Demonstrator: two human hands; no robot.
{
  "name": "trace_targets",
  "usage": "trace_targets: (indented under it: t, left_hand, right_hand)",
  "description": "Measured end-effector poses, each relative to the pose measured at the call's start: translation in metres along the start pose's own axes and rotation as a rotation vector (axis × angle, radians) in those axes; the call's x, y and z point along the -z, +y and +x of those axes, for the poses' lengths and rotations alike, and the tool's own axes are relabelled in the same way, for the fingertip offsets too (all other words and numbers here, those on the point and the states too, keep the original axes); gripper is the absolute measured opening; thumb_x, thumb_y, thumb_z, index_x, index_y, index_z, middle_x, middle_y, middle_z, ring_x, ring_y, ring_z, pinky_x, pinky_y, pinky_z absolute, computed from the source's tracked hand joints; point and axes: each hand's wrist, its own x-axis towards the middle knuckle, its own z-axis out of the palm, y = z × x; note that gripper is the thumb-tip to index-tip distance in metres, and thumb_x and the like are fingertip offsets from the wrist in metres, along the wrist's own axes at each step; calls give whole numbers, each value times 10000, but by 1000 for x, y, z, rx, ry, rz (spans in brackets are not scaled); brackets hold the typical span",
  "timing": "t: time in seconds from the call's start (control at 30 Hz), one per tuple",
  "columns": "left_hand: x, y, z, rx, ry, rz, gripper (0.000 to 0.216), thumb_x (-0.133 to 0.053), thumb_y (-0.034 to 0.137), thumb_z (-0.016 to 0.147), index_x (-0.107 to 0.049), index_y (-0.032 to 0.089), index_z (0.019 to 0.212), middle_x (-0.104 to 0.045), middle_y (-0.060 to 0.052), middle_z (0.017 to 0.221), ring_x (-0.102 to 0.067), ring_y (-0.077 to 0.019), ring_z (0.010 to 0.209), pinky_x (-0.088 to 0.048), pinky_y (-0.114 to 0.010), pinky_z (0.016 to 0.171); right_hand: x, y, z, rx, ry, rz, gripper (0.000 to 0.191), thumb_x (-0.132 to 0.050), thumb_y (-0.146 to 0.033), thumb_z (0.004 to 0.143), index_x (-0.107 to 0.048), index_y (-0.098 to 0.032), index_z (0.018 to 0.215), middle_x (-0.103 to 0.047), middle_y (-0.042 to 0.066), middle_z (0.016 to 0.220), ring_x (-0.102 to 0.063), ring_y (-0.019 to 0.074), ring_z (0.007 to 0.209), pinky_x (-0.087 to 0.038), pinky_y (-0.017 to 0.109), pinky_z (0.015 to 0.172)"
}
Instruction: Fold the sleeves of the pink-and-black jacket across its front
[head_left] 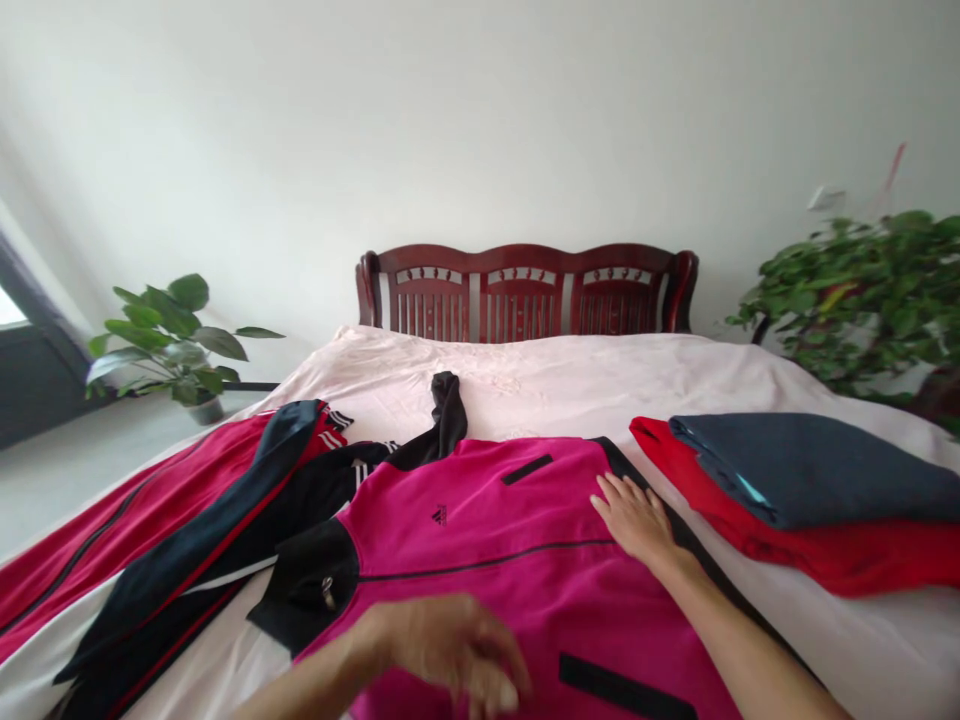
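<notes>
A magenta zip jacket (487, 520) with a black collar and black trim lies spread on the bed, its collar toward the left. One black sleeve (448, 410) stretches away toward the headboard. My right hand (636, 515) rests flat on the jacket near its hem, fingers spread. Over the front of the jacket, close to the near pocket strip, is my left hand (457, 650). Its fingers are bent, loosely apart and a little blurred, with nothing visible in them; whether it touches the cloth I cannot tell.
Red and dark jackets (187, 520) lie on the bed's left. At the right, a folded navy garment (810, 465) sits on a folded red one (840, 560). A wooden headboard (517, 290) stands behind, with potted plants (180, 335) on both sides.
</notes>
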Motion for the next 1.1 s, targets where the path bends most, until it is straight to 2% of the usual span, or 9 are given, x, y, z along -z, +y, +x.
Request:
trace_targets:
  t: [0.1, 0.17, 0.27, 0.4, 0.53, 0.67, 0.8, 0.9, 1.1]
  left_hand:
    - [82, -8, 16, 337, 617, 224, 303, -538, 404, 925, -739, 201, 1026, -752, -31, 951, -694, -189, 884, -526, -260, 770]
    - [131, -22, 24, 479, 816, 325, 358, -436, 305, 963, -677, 152, 1180, -702, -116, 1172, -637, -236, 1100, -483, -318, 923]
    - [175, -53, 30, 681, 907, 400, 365, -478, 289, 951, -635, 93, 1216, -627, -204, 1270, -575, -304, 1209, -433, -420, 1014]
    - [192, -83, 31, 890, 877, 430, 358, -636, 389, 914, -631, 138, 1170, -629, -124, 1245, -605, -267, 1136, -484, -491, 980]
    - [202, -69, 34, 926, 862, 428, 280, -577, 389, 948, -650, 160, 1092, -691, -102, 1094, -672, -241, 1010, -540, -391, 846]
    - [170, -14, 52, 724, 909, 535, 331, -343, 304, 1003, -598, 197, 1186, -688, -138, 1154, -658, -279, 1104, -509, -367, 857]
    - [67, 22, 75, 342, 657, 628, 155, -503, 301, 934, -651, 265, 962, -712, -20, 1049, -685, -191, 989, -509, -274, 856]
    - [-1, 21, 77, 122, 365, 744, 196, -469, 201, 917, -625, 217, 1035, -682, -77, 1063, -693, -226, 902, -557, -318, 732]
    - [-11, 13, 44, 125, 305, 773, 342, -639, 276, 828, -591, 259, 1166, -628, -71, 1149, -675, -274, 934, -586, -386, 752]
  right_hand:
    - [-12, -5, -5, 18, 143, -31, 543, -322, -412, 973, -509, -216, 1443, -466, 68, 1526, -405, 298, 1409, -265, 520, 1163]
    - [-19, -5, -7, 33, 203, -29, 532, -322, -405, 966, -547, -221, 1412, -503, 73, 1497, -443, 296, 1381, -279, 510, 1156]
    - [-24, -3, -6, 35, 252, -6, 510, -348, -406, 946, -594, -245, 1363, -541, 73, 1463, -491, 299, 1340, -311, 507, 1135]
    - [-26, 0, -5, 63, 304, 10, 503, -344, -377, 948, -620, -207, 1332, -579, 80, 1425, -524, 304, 1308, -339, 508, 1111]
    - [-32, 2, -4, 81, 347, 32, 490, -365, -368, 943, -639, -186, 1306, -609, 86, 1390, -543, 314, 1287, -356, 518, 1097]
    - [-30, 4, 1, 77, 381, 165, 461, -389, -367, 914, -690, -189, 1214, -658, 97, 1318, -561, 317, 1263, -386, 531, 1081]
    - [-7, -20, 3, 87, 369, 531, 450, -347, -360, 918, -701, -198, 1143, -699, 98, 1223, -619, 263, 1175, -465, 448, 1036]
    - [17, -62, -4, 152, 260, 841, 461, -336, -412, 948, -657, -190, 1191, -688, 103, 1225, -630, 226, 1152, -495, 387, 1011]
    - [53, -147, -12, 364, 197, 535, 572, -606, -320, 814, -550, -184, 1367, -610, 127, 1311, -530, 299, 1228, -415, 440, 1064]
